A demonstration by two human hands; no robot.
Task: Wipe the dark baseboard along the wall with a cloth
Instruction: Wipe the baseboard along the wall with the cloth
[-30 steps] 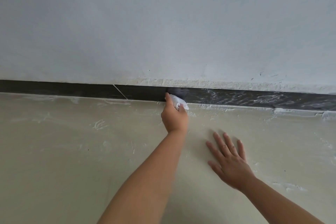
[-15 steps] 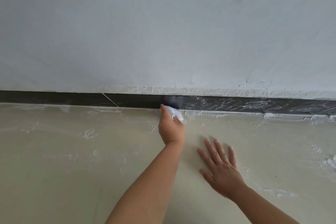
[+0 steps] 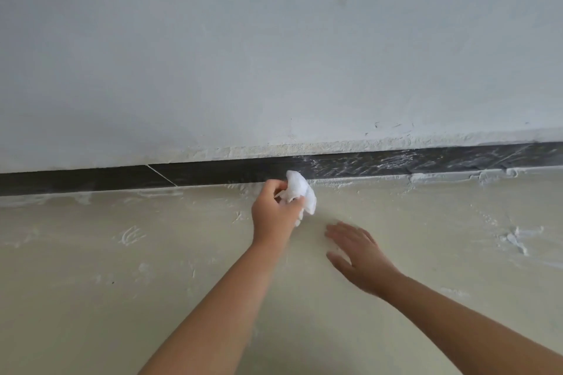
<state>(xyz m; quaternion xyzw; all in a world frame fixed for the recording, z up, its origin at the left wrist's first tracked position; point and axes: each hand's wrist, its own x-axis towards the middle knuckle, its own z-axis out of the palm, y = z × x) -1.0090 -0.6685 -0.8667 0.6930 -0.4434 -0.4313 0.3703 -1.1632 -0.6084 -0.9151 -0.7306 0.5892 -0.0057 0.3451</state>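
Note:
A dark baseboard [image 3: 213, 173] runs along the foot of the white wall. Its left stretch looks plain dark, while its right stretch [image 3: 396, 160] carries white streaks. My left hand [image 3: 274, 213] grips a crumpled white cloth [image 3: 300, 192] just below the baseboard, with the cloth's top at the strip's lower edge. My right hand [image 3: 359, 256] hovers or rests over the floor to the right, fingers straight and spread, holding nothing.
The pale floor [image 3: 122, 283] is smeared with white dust and plaster marks. A lumpy white ridge [image 3: 457, 176] lines the floor edge under the streaked part of the baseboard. The wall [image 3: 274, 55] fills the upper view.
My left hand has pulled the cloth back off the baseboard and down towards the floor. My right hand has shifted and its palm looks lifted. The view has tilted.

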